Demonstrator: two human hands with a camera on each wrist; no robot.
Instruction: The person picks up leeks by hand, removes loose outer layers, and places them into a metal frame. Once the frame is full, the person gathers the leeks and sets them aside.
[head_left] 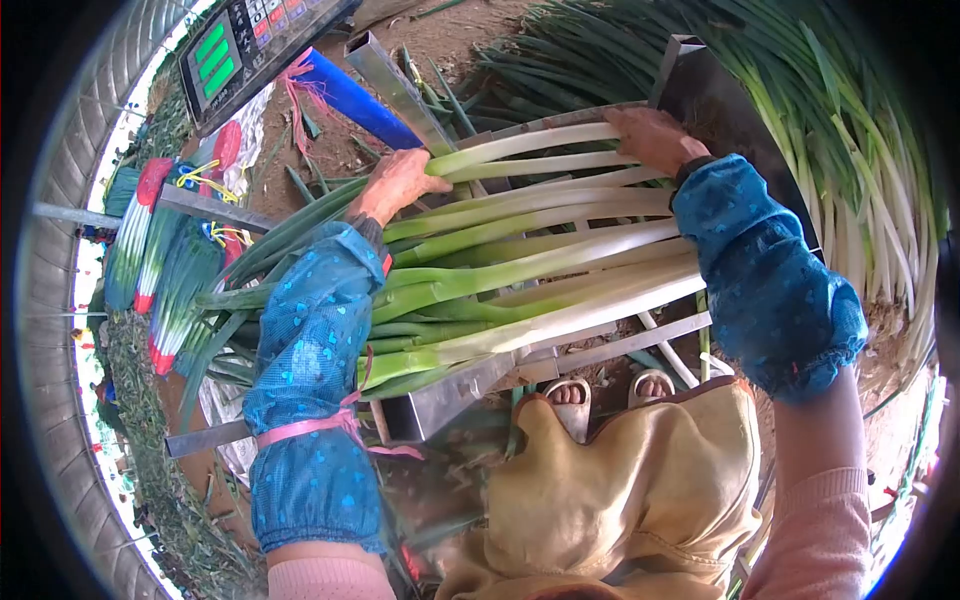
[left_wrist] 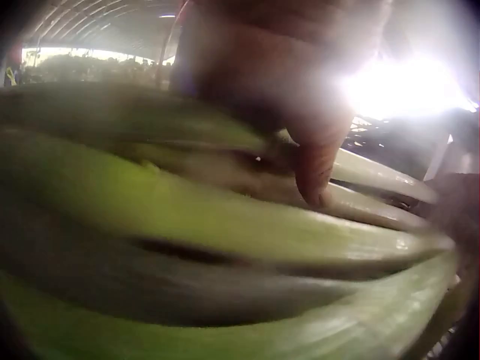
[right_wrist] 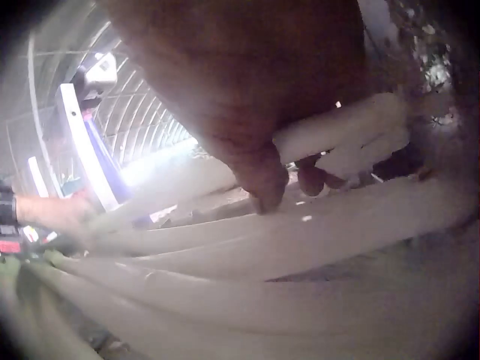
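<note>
A row of long green onions (head_left: pixel 540 270), with white stalks to the right and green leaves to the left, lies across a metal rack (head_left: pixel 440 400). My left hand (head_left: pixel 397 185) holds a stalk at the far side, where white turns to green. In the left wrist view the thumb (left_wrist: pixel 316 176) points down over the stalks. Toward the white ends, my right hand (head_left: pixel 655 140) grips the farthest stalks; its fingertips are partly hidden. The right wrist view shows its thumb (right_wrist: pixel 261 180) bent down against the white stalks.
A scale display (head_left: pixel 215 60) stands at the far left on a blue post (head_left: pixel 360 100). Tied onion bundles (head_left: pixel 145 230) with red bands lie at left. A large onion pile (head_left: pixel 870 190) lies at right, past an upright metal plate (head_left: pixel 735 110). Sandalled feet (head_left: pixel 570 395) are below.
</note>
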